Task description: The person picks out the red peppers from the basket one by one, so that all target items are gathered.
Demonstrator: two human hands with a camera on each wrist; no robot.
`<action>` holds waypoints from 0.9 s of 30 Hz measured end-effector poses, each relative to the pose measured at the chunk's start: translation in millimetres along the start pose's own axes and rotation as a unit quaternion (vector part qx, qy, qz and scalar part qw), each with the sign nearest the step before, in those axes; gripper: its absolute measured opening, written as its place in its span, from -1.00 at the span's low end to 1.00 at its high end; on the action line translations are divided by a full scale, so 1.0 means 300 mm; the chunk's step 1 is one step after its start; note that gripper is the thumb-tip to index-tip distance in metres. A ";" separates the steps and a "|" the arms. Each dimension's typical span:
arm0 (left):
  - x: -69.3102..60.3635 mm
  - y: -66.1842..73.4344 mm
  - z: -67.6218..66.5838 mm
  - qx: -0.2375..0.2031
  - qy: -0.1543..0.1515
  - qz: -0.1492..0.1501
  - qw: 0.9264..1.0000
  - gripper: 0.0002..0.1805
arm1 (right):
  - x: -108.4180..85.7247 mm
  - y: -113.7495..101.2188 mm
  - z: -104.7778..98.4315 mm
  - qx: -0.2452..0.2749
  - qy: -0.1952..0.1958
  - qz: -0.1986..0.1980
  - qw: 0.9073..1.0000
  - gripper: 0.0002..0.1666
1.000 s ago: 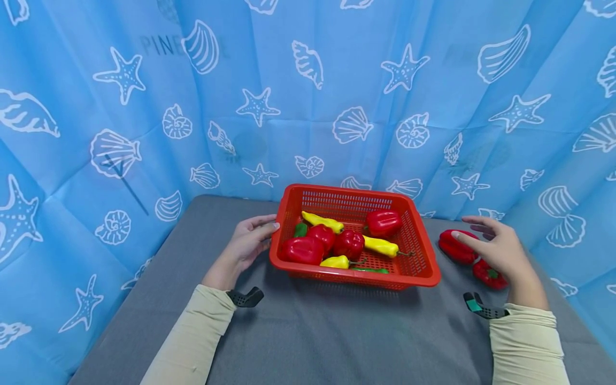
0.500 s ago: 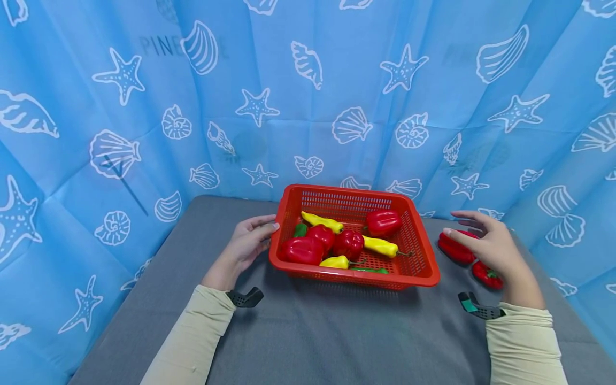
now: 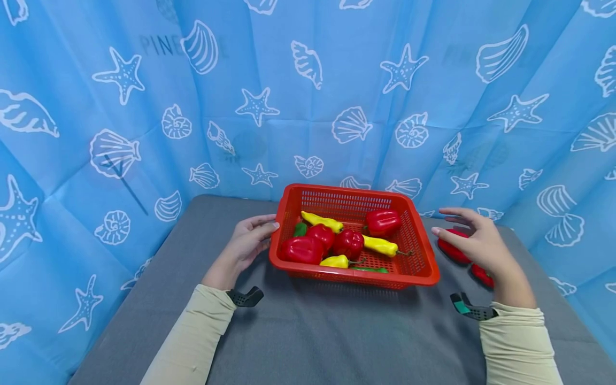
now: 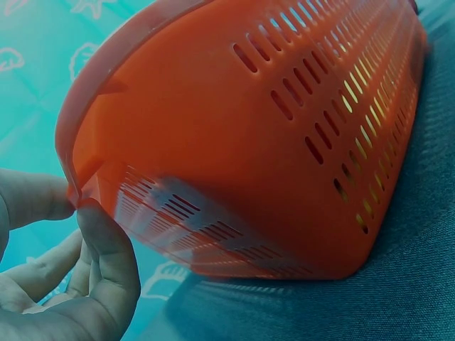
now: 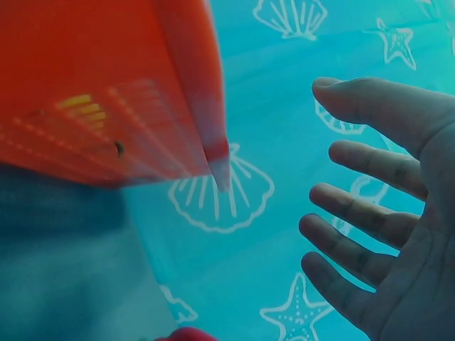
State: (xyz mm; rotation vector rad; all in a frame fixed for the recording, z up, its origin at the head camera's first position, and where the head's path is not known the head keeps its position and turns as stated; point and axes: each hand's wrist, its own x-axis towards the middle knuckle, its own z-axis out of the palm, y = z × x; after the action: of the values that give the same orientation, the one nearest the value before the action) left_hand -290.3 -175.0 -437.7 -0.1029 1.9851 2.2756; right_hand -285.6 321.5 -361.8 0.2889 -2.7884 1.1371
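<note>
A red basket (image 3: 415, 279) is on the grey table (image 3: 356, 342), in front of a blue curtain (image 3: 308, 144). The left hand (image 3: 247, 243) pinches the basket's left rim between thumb and fingers. Inside are 4 red peppers: a near-left pepper (image 3: 302, 249), a second pepper (image 3: 320, 236) just beyond it, a middle pepper (image 3: 348, 244) and a far-right pepper (image 3: 383, 222). The basket also holds 3 yellow peppers: a far-left yellow (image 3: 323, 220), a right yellow (image 3: 381, 246) with its stem pointing right, and a near yellow (image 3: 335, 262) by the near wall. Of 2 green pieces, the left green (image 3: 300, 230) is partly hidden, and the near green (image 3: 369, 270) lies along the near wall. The right hand (image 3: 481, 248), fingers spread, holds nothing; it is right of the basket, apart from its rim. In the head view it partly covers 2 red peppers on the table: a far pepper (image 3: 451, 252) and a near pepper (image 3: 481, 275).
</note>
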 end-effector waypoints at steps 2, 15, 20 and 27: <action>0.000 0.000 0.000 -0.002 -0.001 0.001 1.000 -0.47 | -0.002 -0.015 0.008 0.003 -0.001 -0.013 1.000 -0.24; -0.006 0.004 0.003 -0.004 -0.004 0.004 1.000 -0.47 | -0.001 -0.080 0.053 0.011 -0.043 -0.021 0.999 -0.16; -0.005 0.004 0.002 -0.003 -0.001 0.002 1.000 -0.47 | 0.005 -0.106 0.076 0.022 -0.049 -0.035 0.998 -0.18; -0.002 0.002 0.002 -0.002 0.000 0.002 1.000 -0.47 | 0.021 -0.154 0.115 0.038 -0.066 -0.049 0.996 -0.19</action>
State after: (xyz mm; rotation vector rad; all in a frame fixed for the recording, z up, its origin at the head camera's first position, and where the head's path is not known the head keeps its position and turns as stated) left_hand -289.7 -174.4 -436.9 -0.1013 1.9822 2.2822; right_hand -282.9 264.2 -353.8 0.5211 -2.8106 1.2447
